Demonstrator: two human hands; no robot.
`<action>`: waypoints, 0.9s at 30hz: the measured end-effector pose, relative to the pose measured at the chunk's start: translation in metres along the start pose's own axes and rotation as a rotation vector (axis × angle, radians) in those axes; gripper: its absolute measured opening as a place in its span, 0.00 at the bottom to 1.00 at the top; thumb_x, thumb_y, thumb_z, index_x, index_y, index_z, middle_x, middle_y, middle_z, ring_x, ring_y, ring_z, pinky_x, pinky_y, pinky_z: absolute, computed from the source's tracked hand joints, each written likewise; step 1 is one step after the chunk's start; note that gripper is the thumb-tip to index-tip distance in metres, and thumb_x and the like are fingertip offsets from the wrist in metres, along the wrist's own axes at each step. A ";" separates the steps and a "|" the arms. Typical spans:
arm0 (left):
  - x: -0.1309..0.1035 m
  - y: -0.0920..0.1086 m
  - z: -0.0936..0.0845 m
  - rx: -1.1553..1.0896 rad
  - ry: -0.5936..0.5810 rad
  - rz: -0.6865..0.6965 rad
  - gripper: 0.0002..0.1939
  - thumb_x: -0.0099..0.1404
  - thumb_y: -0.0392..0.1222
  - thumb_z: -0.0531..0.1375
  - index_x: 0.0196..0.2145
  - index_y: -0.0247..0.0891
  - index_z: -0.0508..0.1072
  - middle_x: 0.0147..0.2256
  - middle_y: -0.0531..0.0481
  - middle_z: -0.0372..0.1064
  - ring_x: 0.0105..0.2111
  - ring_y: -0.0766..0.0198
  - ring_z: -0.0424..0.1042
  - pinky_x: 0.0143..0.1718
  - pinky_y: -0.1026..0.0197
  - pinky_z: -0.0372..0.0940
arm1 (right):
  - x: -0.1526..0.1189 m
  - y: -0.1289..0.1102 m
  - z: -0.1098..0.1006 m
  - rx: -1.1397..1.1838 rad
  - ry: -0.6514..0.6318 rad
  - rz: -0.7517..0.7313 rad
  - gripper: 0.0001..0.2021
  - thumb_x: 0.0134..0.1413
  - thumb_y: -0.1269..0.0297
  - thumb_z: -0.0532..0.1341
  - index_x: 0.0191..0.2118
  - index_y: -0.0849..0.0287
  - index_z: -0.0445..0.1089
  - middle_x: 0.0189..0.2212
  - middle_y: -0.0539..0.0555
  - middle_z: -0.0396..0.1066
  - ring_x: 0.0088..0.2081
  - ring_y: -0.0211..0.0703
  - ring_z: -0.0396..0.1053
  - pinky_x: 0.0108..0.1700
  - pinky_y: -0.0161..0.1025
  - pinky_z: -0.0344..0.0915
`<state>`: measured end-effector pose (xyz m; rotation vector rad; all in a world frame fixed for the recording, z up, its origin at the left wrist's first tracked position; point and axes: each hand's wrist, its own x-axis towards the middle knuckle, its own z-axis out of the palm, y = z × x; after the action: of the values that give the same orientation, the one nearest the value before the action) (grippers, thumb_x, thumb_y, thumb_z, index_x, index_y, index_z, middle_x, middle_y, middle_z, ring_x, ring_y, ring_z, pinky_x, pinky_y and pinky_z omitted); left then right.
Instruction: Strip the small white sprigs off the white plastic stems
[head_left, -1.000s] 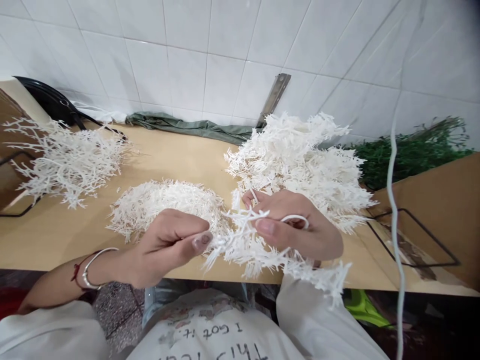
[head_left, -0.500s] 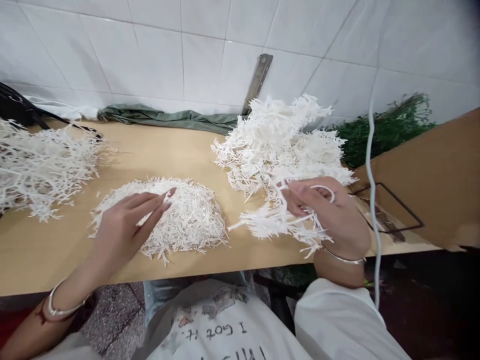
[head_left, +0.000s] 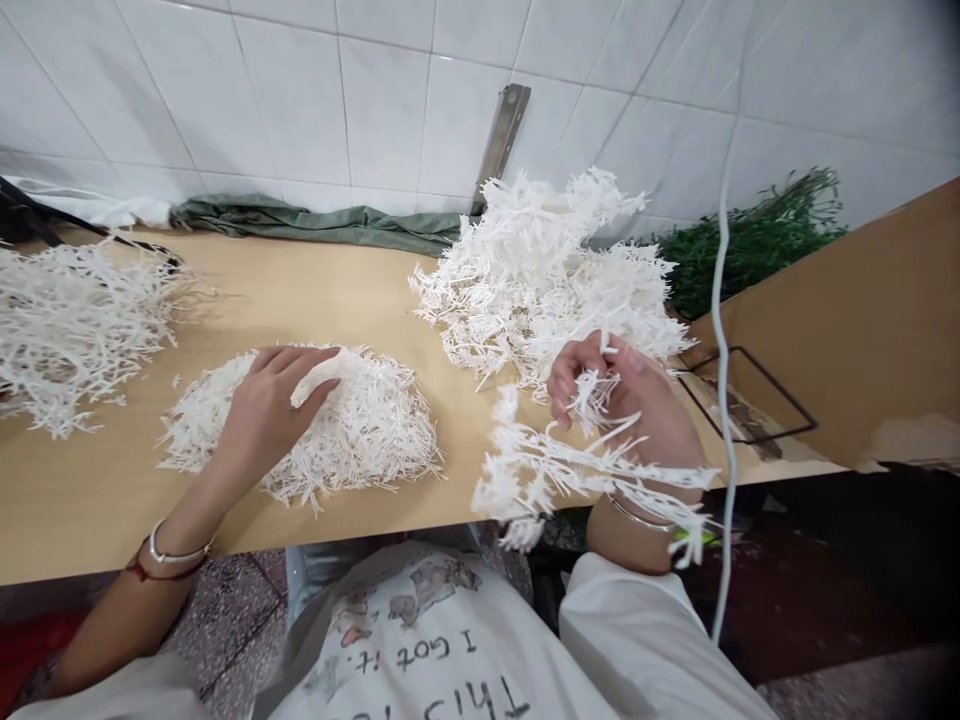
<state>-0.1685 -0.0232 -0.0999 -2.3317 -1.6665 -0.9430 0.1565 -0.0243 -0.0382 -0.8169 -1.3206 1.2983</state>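
Your left hand [head_left: 264, 418], fingers parted, is at the near white pile [head_left: 371, 435]; your right hand [head_left: 664, 415] grips a white sprig [head_left: 536, 470].

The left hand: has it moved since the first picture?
Yes. Judged against the metal strip on the wall, the left hand has shifted toward the wall and a little leftward; it is now over the middle white pile.

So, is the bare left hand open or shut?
Open: the left hand curves over the white stringy mound, its thumb and fingers apart.
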 end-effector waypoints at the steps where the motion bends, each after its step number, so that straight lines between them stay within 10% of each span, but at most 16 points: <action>1: 0.000 0.003 0.000 -0.045 0.053 0.016 0.15 0.68 0.47 0.55 0.48 0.45 0.75 0.45 0.47 0.74 0.44 0.52 0.69 0.46 0.51 0.64 | -0.003 0.000 0.001 0.031 0.012 0.012 0.16 0.54 0.50 0.60 0.27 0.57 0.61 0.24 0.49 0.61 0.22 0.35 0.60 0.21 0.34 0.56; 10: -0.002 0.022 0.007 -0.270 0.210 -0.067 0.06 0.61 0.45 0.64 0.37 0.49 0.79 0.42 0.52 0.76 0.40 0.56 0.73 0.46 0.49 0.64 | -0.023 0.005 0.005 0.218 0.008 0.083 0.16 0.49 0.48 0.63 0.34 0.54 0.64 0.36 0.52 0.66 0.28 0.41 0.70 0.16 0.34 0.64; 15: -0.011 0.080 0.007 -0.581 0.437 -0.272 0.06 0.65 0.42 0.60 0.38 0.45 0.78 0.36 0.51 0.76 0.39 0.60 0.73 0.41 0.56 0.66 | -0.040 0.015 0.034 0.333 -0.096 0.097 0.10 0.54 0.55 0.60 0.35 0.54 0.62 0.37 0.52 0.69 0.31 0.44 0.73 0.21 0.36 0.68; 20: -0.021 0.142 0.005 -0.889 0.265 -0.024 0.13 0.67 0.50 0.56 0.40 0.39 0.72 0.35 0.47 0.71 0.37 0.61 0.70 0.37 0.59 0.64 | -0.061 0.035 0.056 0.238 0.022 0.037 0.08 0.59 0.57 0.59 0.36 0.55 0.66 0.37 0.53 0.72 0.34 0.42 0.73 0.33 0.38 0.71; 27: -0.019 0.146 0.016 -1.037 0.192 -0.093 0.22 0.57 0.45 0.67 0.47 0.40 0.65 0.44 0.46 0.66 0.41 0.61 0.68 0.43 0.59 0.64 | -0.068 0.034 0.062 0.183 -0.018 -0.074 0.07 0.58 0.63 0.60 0.34 0.52 0.77 0.58 0.52 0.61 0.55 0.52 0.65 0.56 0.52 0.64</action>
<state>-0.0355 -0.0878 -0.0874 -2.5106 -1.3666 -2.4008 0.1041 -0.0982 -0.0756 -0.6249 -1.2141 1.3481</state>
